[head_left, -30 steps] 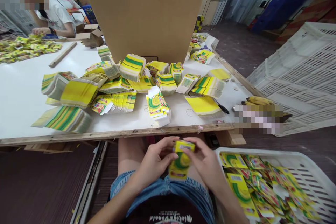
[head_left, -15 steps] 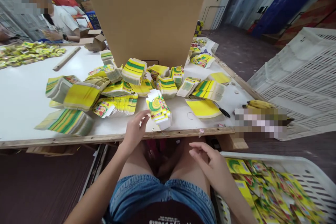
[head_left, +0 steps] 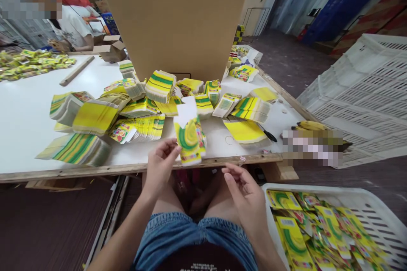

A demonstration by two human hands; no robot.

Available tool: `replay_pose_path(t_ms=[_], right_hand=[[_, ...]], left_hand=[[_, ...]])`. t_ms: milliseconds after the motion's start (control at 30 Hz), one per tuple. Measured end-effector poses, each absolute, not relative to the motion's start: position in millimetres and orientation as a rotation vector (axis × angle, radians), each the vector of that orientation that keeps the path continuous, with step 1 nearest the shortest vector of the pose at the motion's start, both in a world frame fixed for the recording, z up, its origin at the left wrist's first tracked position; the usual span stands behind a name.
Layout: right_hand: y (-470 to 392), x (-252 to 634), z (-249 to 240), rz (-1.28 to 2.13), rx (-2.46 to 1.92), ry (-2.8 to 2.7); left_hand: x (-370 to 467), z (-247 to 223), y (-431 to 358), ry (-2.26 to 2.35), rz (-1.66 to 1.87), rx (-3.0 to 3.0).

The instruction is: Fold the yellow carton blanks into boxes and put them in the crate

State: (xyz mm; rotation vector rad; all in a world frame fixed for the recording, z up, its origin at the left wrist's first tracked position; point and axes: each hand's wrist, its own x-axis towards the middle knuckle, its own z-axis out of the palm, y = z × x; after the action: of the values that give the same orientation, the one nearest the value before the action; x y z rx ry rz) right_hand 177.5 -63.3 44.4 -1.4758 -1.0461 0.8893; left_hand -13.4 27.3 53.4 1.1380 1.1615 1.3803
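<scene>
My left hand [head_left: 162, 165] pinches the lower left edge of a yellow and green printed carton [head_left: 189, 135], whose white flap points up. The carton is lifted at the table's front edge. My right hand [head_left: 243, 186] hangs over my lap, fingers curled but apart, holding nothing. Behind the carton lie several bundles of flat yellow cartons, such as a striped bundle [head_left: 160, 86] and a plain yellow one [head_left: 95, 116]. To the right, another yellow bundle [head_left: 244, 131] lies beside a black-handled tool [head_left: 270, 135].
A white basket [head_left: 346, 190] of yellow packets stands at lower right. White crates [head_left: 359, 93] stand on the right, near bananas [head_left: 310, 126]. A tall cardboard sheet [head_left: 178, 21] rises behind the bundles. A person [head_left: 74, 29] sits at the far left by small yellow packets [head_left: 34, 63].
My left hand has taken hold of the carton and lifted it from the table toward me. My right hand has moved slightly left and up.
</scene>
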Motion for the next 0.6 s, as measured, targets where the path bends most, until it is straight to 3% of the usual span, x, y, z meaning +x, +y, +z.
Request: replay_pose_path(t_ms=[133, 333, 600], right_hand=[[-58.0, 163.7, 49.0, 1.094, -1.296, -0.836], [-60.4, 154.7, 35.5, 1.362, -1.133, -0.741], [-63.6, 150.4, 32.4, 1.26, -1.217, -0.864]], left_hand=[[0.2, 57.4, -18.6, 1.003, 1.165, 1.09], [-3.7, 41.0, -17.9, 0.636, 0.959, 0.938], [5.1, 35.4, -24.0, 0.635, 0.989, 0.955]])
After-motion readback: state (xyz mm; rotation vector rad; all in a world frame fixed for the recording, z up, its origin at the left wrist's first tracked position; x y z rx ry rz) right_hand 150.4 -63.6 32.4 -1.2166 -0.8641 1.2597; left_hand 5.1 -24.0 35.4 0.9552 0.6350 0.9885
